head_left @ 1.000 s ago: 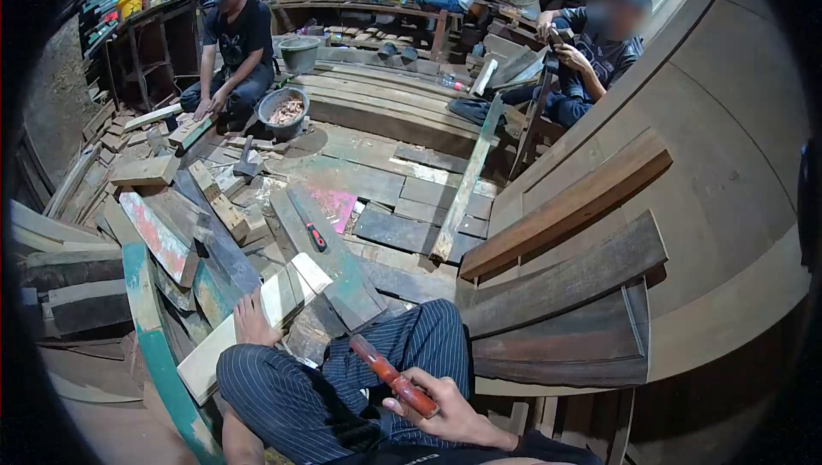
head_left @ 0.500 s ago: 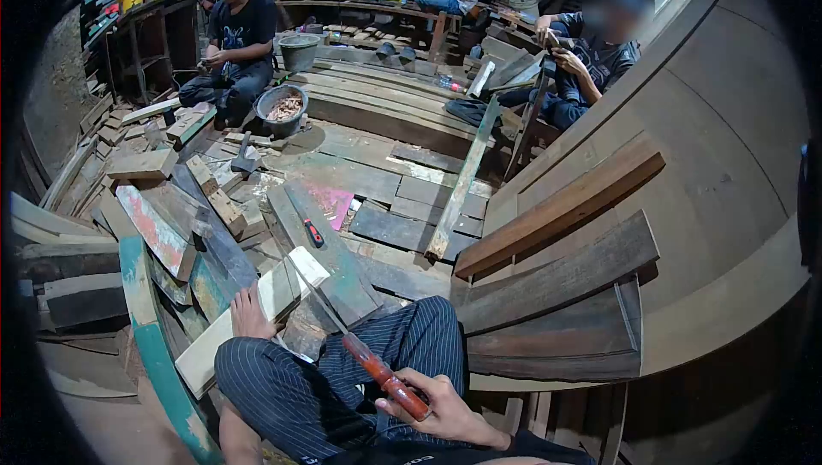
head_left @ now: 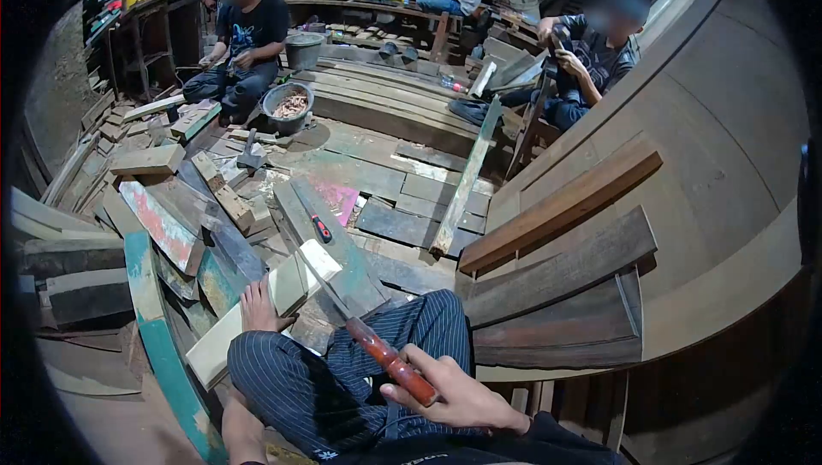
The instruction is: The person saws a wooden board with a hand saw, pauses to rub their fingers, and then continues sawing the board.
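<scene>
My right hand (head_left: 449, 392) is wrapped round the reddish-brown wooden handle of a long-bladed tool (head_left: 394, 364). Its thin metal blade points up and left, and the far end lies over a pale wooden block (head_left: 224, 341). With fingers spread, my left hand (head_left: 259, 307) lies flat on that block, beside my left knee. The block slants from the lower left up to a grey-green board (head_left: 351, 272). On this board rests a red and black handled tool (head_left: 321, 228).
Wood pieces (head_left: 163, 225) are piled at the left. A hammer (head_left: 249, 155) and a bucket of shavings (head_left: 288, 107) stand farther off. Beams (head_left: 561, 212) lean at the right. One person (head_left: 248, 28) sits at the back left, another (head_left: 599, 54) at the back right.
The view has shifted slightly. The person at the back left has moved their hands apart. My hands keep nearly the same places on the block and the handle.
</scene>
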Action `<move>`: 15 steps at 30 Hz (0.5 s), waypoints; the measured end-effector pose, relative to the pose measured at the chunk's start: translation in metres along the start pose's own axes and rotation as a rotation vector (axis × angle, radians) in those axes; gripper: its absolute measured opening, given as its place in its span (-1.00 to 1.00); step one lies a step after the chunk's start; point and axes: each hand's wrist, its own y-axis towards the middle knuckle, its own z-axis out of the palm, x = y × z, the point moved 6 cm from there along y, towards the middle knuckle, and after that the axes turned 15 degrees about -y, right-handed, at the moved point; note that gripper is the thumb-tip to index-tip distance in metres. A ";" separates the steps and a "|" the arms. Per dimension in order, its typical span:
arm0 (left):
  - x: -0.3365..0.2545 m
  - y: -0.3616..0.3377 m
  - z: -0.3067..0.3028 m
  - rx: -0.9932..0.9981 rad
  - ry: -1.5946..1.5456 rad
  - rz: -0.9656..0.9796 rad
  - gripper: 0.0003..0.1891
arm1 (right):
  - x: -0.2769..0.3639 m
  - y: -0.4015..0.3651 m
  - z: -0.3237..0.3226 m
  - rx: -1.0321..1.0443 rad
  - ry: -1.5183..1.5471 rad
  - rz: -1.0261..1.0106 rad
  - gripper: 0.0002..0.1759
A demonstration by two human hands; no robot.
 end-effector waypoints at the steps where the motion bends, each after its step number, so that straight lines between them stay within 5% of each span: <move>1: 0.004 0.000 0.003 0.009 0.005 0.015 0.27 | 0.003 0.002 0.004 -0.019 -0.023 -0.030 -0.56; 10: 0.015 -0.003 0.003 -0.096 -0.072 0.058 0.26 | -0.003 0.008 -0.013 0.015 -0.263 0.001 -0.58; 15: 0.018 -0.001 0.008 -0.030 0.005 0.048 0.25 | -0.007 0.008 -0.013 -0.046 -0.138 0.067 -0.59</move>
